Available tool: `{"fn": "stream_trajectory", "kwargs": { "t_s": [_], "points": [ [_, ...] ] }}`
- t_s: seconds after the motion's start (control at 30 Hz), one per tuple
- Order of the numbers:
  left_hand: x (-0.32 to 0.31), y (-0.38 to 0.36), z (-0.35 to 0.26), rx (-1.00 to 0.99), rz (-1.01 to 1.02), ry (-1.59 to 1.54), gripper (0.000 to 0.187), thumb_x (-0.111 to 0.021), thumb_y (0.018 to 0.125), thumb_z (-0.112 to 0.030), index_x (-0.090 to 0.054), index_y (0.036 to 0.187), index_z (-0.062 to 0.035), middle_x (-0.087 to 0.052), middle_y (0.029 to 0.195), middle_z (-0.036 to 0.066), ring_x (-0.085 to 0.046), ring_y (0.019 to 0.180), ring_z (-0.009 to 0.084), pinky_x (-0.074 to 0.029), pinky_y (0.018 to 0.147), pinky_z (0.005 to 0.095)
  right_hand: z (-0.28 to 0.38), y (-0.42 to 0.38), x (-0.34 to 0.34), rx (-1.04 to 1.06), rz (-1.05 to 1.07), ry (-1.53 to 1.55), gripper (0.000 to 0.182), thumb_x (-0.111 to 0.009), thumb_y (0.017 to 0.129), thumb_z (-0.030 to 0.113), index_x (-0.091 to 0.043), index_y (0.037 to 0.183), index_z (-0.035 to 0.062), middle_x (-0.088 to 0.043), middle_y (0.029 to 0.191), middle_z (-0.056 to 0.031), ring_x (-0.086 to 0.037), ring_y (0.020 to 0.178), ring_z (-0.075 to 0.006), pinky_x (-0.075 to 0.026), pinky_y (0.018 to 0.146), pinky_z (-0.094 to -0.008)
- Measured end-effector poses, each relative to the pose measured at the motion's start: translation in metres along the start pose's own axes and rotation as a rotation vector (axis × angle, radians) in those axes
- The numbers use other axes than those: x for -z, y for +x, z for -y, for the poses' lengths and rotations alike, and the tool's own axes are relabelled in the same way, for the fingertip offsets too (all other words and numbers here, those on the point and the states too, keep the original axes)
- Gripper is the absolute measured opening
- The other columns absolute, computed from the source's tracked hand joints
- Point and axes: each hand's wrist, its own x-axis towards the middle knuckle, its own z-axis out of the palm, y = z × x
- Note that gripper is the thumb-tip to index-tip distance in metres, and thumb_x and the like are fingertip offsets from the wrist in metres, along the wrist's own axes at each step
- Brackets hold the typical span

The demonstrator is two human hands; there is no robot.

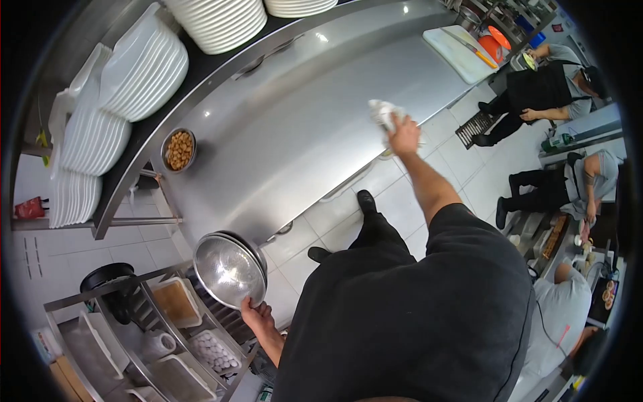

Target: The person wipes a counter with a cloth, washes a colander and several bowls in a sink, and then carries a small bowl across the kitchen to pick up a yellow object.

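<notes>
My left hand grips the rim of several nested metal bowls, held tilted beside the left end of the steel counter. The top bowl's shiny inside faces up; it may be perforated, but glare makes this hard to tell. Stretched far out, my right hand is closed on a crumpled white cloth at the counter's front edge. A small metal bowl of brown chunks stands on the counter's left part.
White dishes are stacked on the shelf above. A cutting board with a knife lies at the far right end. Below left is a rack with containers and a black pan. Several co-workers stand at right.
</notes>
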Motion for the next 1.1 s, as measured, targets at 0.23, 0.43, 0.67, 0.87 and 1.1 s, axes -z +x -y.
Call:
{"fn": "stream_trajectory", "kwargs": {
  "t_s": [0.23, 0.43, 0.67, 0.87, 1.1],
  "points": [
    [-0.092, -0.044, 0.030, 0.031, -0.017, -0.062, 0.028, -0.063, 0.086, -0.027, -0.041, 0.068, -0.0197, -0.031, 0.055, -0.006, -0.027, 0.042, 0.0089, -0.019, 0.038, 0.0250, -0.134, 0.194, -0.021, -0.368, 0.029, -0.112, 0.056, -0.061, 0.092, 0.040, -0.048, 0.145, 0.0294, -0.050, 0.132, -0.0125, -0.051, 0.118, -0.0359, -0.043, 0.096, -0.0527],
    [-0.120, -0.089, 0.056, 0.068, -0.145, -0.129, 0.031, -0.062, 0.086, -0.028, -0.039, 0.067, -0.0200, -0.028, 0.053, -0.006, -0.025, 0.042, 0.0091, -0.018, 0.038, 0.0248, 0.002, 0.295, -0.079, 0.106, -0.204, -0.099, 0.054, -0.050, 0.096, 0.046, -0.056, 0.138, 0.0137, -0.053, 0.143, -0.0142, -0.046, 0.132, -0.0342, -0.031, 0.109, -0.0527],
    [-0.185, -0.118, 0.052, 0.005, -0.207, -0.181, 0.028, -0.060, 0.087, -0.027, -0.039, 0.071, -0.0185, -0.028, 0.055, -0.005, -0.026, 0.043, 0.0098, -0.019, 0.038, 0.0243, 0.272, 0.035, -0.005, 1.062, 0.347, 0.300, 0.037, -0.047, 0.096, 0.026, -0.062, 0.130, 0.0226, -0.052, 0.142, -0.0123, -0.046, 0.132, -0.0326, -0.033, 0.108, -0.0500],
    [-0.215, -0.072, 0.033, -0.016, -0.113, -0.189, 0.027, -0.059, 0.089, -0.028, -0.039, 0.073, -0.0173, -0.025, 0.054, -0.004, -0.025, 0.042, 0.0096, -0.019, 0.036, 0.0246, 0.197, -0.033, -0.012, 1.546, 0.350, 0.666, 0.056, -0.064, 0.084, 0.020, -0.056, 0.140, 0.0255, -0.048, 0.145, -0.0113, -0.047, 0.131, -0.0310, -0.034, 0.108, -0.0508],
    [-0.229, 0.010, 0.014, -0.080, -0.157, -0.046, 0.030, -0.058, 0.090, -0.027, -0.037, 0.072, -0.0163, -0.024, 0.056, -0.006, -0.024, 0.041, 0.0082, -0.017, 0.036, 0.0251, -0.043, 0.153, -0.038, 0.599, -0.002, 0.220, 0.070, -0.074, 0.080, 0.022, -0.050, 0.146, 0.0240, -0.051, 0.137, -0.0172, -0.043, 0.129, -0.0347, -0.032, 0.111, -0.0498]
  ]
}}
